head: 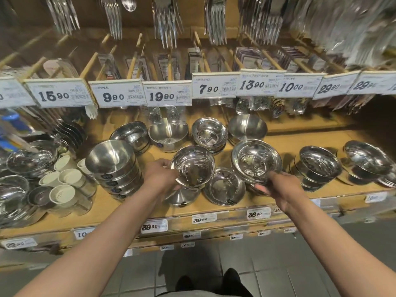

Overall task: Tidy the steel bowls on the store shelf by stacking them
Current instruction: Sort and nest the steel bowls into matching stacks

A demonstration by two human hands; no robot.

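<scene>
a long wooden shelf (289, 142) in a warm yellowish tone runs across the view under even indoor light, with a brown back panel (90, 11) rising behind it. above the shelf a row of wooden pegs (89, 64) juts forward, each ending in a white price tag (120, 93). below the shelf's front edge lies a grey tiled floor (300, 273).

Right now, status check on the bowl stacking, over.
Left hand grips one steel bowl, lifted and tilted. Right hand holds a bowl stack. Single bowl sits on the shelf between them.
</scene>
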